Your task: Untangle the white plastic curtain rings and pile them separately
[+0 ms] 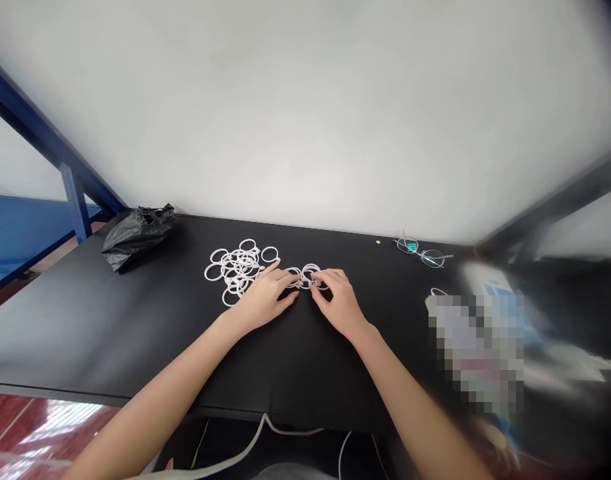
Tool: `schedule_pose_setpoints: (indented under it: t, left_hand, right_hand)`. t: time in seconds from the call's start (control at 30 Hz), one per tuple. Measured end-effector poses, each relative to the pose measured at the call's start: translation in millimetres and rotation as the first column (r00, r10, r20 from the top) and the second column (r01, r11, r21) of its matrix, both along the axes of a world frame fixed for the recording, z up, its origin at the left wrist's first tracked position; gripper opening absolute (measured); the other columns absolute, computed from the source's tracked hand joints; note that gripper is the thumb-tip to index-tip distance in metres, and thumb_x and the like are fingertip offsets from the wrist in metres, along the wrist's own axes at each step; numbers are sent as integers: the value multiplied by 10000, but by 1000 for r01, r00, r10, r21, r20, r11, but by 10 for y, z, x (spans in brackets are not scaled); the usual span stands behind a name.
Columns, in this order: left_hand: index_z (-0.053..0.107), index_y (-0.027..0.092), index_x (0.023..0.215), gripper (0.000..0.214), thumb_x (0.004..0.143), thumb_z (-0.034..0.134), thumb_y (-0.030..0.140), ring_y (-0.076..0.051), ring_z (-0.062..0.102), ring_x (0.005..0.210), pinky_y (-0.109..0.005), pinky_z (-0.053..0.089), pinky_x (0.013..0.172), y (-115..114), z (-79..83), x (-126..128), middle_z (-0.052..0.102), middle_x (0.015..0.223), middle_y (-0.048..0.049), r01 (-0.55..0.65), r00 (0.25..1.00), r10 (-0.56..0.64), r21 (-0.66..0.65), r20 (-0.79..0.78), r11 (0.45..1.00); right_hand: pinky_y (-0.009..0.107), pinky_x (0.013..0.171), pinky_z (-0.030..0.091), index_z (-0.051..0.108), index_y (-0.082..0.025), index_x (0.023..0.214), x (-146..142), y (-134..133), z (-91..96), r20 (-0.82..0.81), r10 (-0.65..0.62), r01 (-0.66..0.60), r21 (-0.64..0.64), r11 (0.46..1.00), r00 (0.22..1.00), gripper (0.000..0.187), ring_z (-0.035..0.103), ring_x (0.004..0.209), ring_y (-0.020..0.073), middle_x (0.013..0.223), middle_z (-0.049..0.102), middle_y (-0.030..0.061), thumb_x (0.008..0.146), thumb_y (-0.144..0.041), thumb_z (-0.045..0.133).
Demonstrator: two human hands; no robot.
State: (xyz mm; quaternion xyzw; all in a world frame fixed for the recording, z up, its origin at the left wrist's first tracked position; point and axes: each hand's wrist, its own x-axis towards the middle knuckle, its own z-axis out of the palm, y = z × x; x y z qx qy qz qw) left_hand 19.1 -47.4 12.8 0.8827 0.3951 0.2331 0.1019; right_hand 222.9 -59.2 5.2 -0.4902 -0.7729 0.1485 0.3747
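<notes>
On the black table (135, 333) lies a loose pile of several white rings (238, 267). Just right of it, a few joined white rings (308, 275) sit between my two hands. My left hand (265, 297) rests on the table with its fingertips pinched on the left end of the joined rings. My right hand (338, 300) pinches their right end, fingers curled. Both forearms reach in from the near edge.
A crumpled black plastic bag (138, 235) lies at the far left. A pair of glasses (419, 252) and a tiny yellow dot (378, 242) lie at the far right. A pixelated object (478, 347) sits to the right. White cables (265, 433) hang below the near edge.
</notes>
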Motion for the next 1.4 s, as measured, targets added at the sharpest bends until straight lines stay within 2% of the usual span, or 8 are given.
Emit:
schedule_pose_setpoints:
  t: [0.23,0.47,0.63,0.8,0.9,1.03,1.23,1.4]
  left_hand:
    - [625,206,1139,268,956,439,145,-160,677,889,-474,356,1152,-42,-19,75,715,960,-26,131,990,-131,-1,46,991]
    - [653,207,1027,160,945,516,214,-141,701,824,-488,347,1153,-28,-32,40,743,959,0,94,973,-76,-71,218,993]
    - [676,217,944,117,915,586,285,-152,715,827,-443,408,1109,-16,11,29,759,938,12,0,938,49,-143,344,990]
    - [676,218,936,99,898,600,270,-160,716,836,-460,400,1104,-12,8,27,760,937,15,-12,944,67,-171,322,985]
    - [665,221,950,96,906,581,238,-160,708,844,-497,356,1126,-14,-13,30,753,947,20,16,961,32,-171,273,985]
    - [660,215,1001,134,887,628,275,-197,679,911,-461,454,1025,-28,12,51,729,997,-32,12,955,19,-102,297,995]
    - [512,224,1302,513,839,702,339,-227,631,1081,-389,536,935,-104,84,111,634,1208,-91,45,913,7,-118,407,992]
    - [521,219,1287,419,883,634,230,-189,668,962,-346,568,866,-170,8,187,665,1117,-76,92,899,-41,-97,435,991]
  right_hand:
    - [415,805,533,694,-221,934,104,-37,74,-16,-20,19,-74,997,1000,149,592,890,257,862,725,48,811,-144,663]
    - [370,777,546,714,-206,896,113,-34,108,-215,-75,54,-104,993,974,81,657,816,213,876,721,53,842,-222,656]
    - [312,680,567,698,-189,984,84,-29,150,-546,-209,94,-232,968,811,220,671,711,168,844,709,49,827,-342,687]
    - [298,630,585,684,-192,1041,64,-13,228,-748,-305,-44,-407,913,590,338,692,659,152,817,707,29,791,-417,721]
    - [334,717,607,691,-195,1034,49,-17,265,-786,-321,-127,-447,886,529,377,737,783,205,825,707,23,732,-402,780]
    - [340,718,617,672,-204,1085,11,-46,264,-783,-270,-197,-443,875,560,475,745,868,246,853,722,24,663,-343,839]
    - [234,466,515,714,-159,857,-72,-106,224,-744,-200,-319,-491,811,638,285,709,631,176,792,746,60,699,-377,805]
    - [210,411,406,725,-170,801,-140,-131,238,-721,-172,-295,-473,830,671,229,572,507,95,765,746,53,739,-385,772]
